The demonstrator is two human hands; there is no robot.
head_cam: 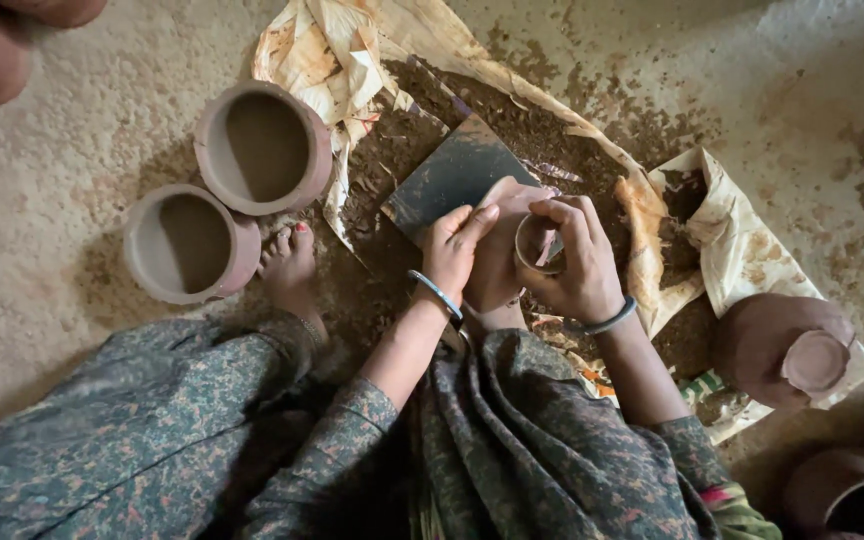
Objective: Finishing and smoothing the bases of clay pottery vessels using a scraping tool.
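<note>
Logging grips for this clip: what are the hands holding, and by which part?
Both hold one small clay pot. The left hand cups its outer wall; the right hand grips the rim, fingers curled over the mouth.

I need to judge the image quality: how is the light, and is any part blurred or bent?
Head view: soft, dim light without glare; the left hand, right hand and small clay pot are fairly sharp; the two open pots cast faint shadows; the corners look darker, blurred and stretched by the wide lens.
</note>
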